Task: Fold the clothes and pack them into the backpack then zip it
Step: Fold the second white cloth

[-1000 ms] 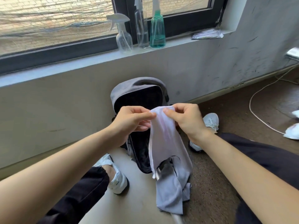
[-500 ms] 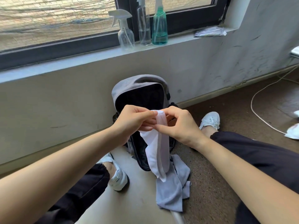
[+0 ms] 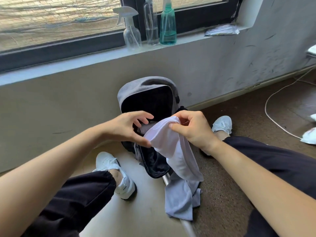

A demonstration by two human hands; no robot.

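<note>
A grey backpack (image 3: 135,88) with a black lining leans against the wall between my feet, its main compartment unzipped and gaping. My right hand (image 3: 193,129) pinches the top of a folded white garment (image 3: 174,151) that hangs down over the bag's mouth. My left hand (image 3: 126,129) is beside it with fingers spread and loosely curved; its thumb touches the cloth's left edge and holds nothing. A grey garment (image 3: 181,199) lies crumpled on the floor below the bag's front flap.
Three spray bottles (image 3: 167,26) and a plastic packet (image 3: 222,30) stand on the window sill above. A white cable (image 3: 273,120) loops over the brown floor at right, near white cloths (image 3: 309,135). My white shoes (image 3: 118,175) flank the bag.
My left hand has let go of the white garment and opened. My right hand now holds the folded cloth alone, lowered toward the bag's opening.
</note>
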